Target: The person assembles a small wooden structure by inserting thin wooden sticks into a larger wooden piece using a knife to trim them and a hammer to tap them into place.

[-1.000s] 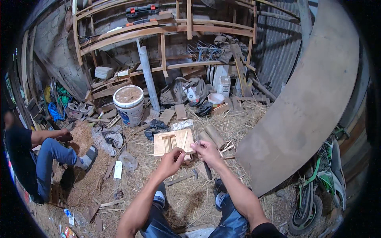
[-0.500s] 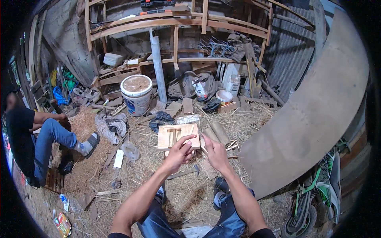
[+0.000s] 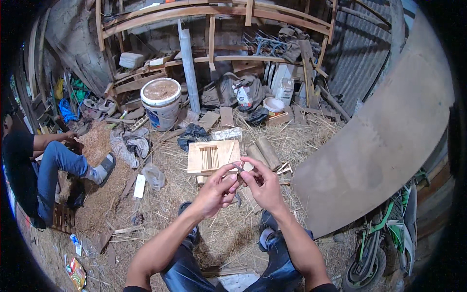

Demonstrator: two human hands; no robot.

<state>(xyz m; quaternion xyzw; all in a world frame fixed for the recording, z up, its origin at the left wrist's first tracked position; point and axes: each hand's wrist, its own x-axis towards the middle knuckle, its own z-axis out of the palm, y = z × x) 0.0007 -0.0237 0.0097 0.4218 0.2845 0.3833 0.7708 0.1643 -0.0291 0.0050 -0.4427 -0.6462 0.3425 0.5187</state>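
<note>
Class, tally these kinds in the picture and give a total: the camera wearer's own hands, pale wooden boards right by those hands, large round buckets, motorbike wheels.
Left hand and right hand: 2
Pale wooden board: 1
Large round bucket: 1
Motorbike wheel: 1
Total: 5

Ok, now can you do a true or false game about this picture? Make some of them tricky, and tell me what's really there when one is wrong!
1. The left hand and the right hand are far apart. False: they are close together, with a thin dark thing at the fingers.
2. A thin wooden stick lies on the pale wooden board. True.
3. The white bucket is tipped on its side. False: it stands upright.
4. Another person is sitting over on the left. True.
5. The big brown panel is on the left. False: it is on the right.
</note>
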